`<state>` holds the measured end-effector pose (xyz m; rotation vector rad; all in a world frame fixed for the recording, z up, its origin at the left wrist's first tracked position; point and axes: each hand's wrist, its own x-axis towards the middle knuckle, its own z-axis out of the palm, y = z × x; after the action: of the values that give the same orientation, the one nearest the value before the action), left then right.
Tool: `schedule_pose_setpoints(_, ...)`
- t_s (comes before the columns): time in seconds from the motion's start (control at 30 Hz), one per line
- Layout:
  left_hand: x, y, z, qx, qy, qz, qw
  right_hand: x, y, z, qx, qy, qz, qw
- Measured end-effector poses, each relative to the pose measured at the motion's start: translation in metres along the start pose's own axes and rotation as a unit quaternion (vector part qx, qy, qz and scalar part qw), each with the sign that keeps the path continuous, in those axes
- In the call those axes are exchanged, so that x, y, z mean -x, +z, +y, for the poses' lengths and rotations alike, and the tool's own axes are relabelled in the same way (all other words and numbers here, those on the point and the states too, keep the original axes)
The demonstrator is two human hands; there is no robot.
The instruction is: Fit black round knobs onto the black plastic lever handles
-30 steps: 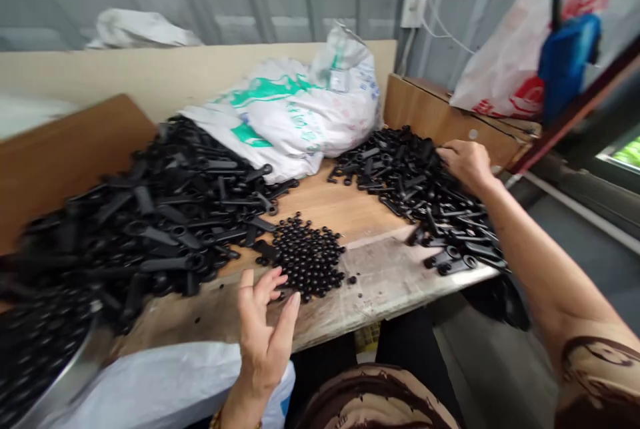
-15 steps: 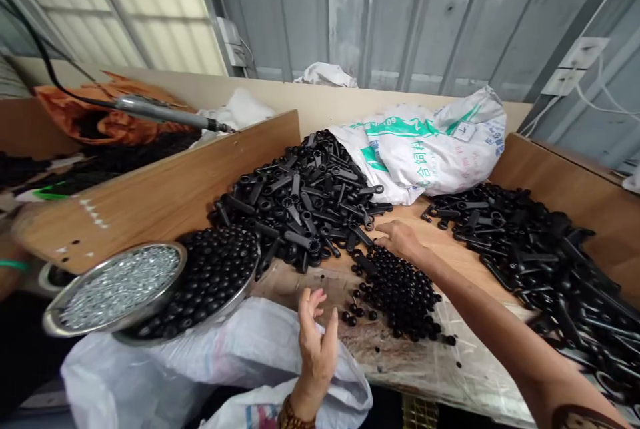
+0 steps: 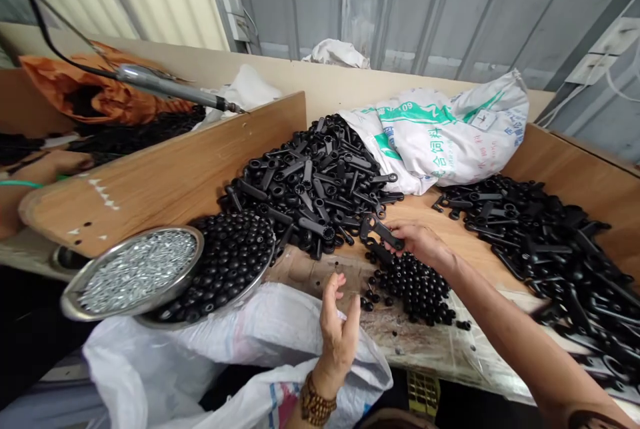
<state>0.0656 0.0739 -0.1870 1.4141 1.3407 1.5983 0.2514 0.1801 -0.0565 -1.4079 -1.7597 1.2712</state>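
On the wooden surface (image 3: 465, 249), beside the big heap of black plastic levers (image 3: 320, 182), the right hand (image 3: 417, 242) pinches one lever (image 3: 383, 232) just above the small pile of black balls (image 3: 415, 285). It looks light, stiff and smooth, best held mid-shaft. The left hand (image 3: 340, 332) hovers open, empty.
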Motion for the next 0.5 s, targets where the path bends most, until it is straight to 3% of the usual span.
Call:
schedule_pose_setpoints(0.07,-0.001,0.003,0.015,0.014,-0.006,-0.030,0.999,0.032,0.008,-0.002,-0.214,0.025,-0.036,0.976)
schedule_pose_setpoints(0.13,-0.002,0.009,0.032,0.061,-0.017,-0.071,0.995,0.059,0.018,0.001,-0.324,0.047,-0.057,0.943)
schedule_pose_setpoints(0.23,-0.001,0.021,0.055,0.145,-0.053,-0.137,0.979,0.088,0.030,0.012,-0.396,0.063,-0.082,0.912)
schedule_pose_setpoints(0.3,0.003,0.026,0.065,0.219,-0.114,-0.171,0.954,0.102,0.031,0.020,-0.401,0.071,-0.090,0.909)
schedule_pose_setpoints(0.33,0.006,0.027,0.068,0.271,-0.160,-0.188,0.930,0.108,0.029,0.023,-0.382,0.069,-0.103,0.916)
schedule_pose_setpoints(0.4,0.015,0.025,0.073,0.377,-0.261,-0.239,0.856,0.123,0.021,0.027,-0.307,0.037,-0.150,0.939)
schedule_pose_setpoints(0.5,0.033,0.021,0.076,0.417,-0.377,-0.397,0.726,0.149,0.008,0.026,-0.109,-0.080,-0.239,0.962)
